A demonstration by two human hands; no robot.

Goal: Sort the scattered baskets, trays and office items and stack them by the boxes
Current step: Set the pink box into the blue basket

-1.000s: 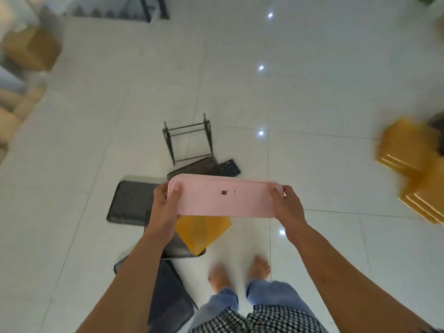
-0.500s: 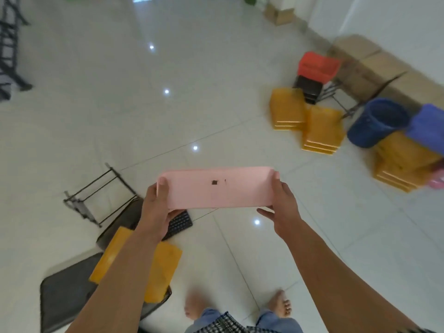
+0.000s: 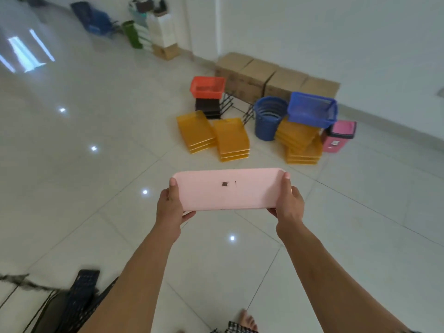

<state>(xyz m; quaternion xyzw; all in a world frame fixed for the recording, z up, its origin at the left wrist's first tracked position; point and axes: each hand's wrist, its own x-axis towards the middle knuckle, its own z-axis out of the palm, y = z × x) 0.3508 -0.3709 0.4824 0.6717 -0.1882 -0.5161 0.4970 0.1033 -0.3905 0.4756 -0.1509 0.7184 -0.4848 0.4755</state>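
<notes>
Above the glossy tiled floor (image 3: 96, 176), well apart from the cardboard boxes (image 3: 276, 79), a pink tray (image 3: 228, 192) is gripped at its ends by the left hand (image 3: 169, 209) and right hand (image 3: 288, 205), and could be dropped should a bare foot (image 3: 247, 320) slip there.

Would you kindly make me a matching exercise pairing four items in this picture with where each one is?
1. pink tray
2. red basket
3. blue basket
4. pink bin

A. atop yellow trays
B. between left hand and right hand
C. atop dark trays
D. on the floor, rightmost of the group

Pairs: 1-B, 2-C, 3-A, 4-D.
</notes>
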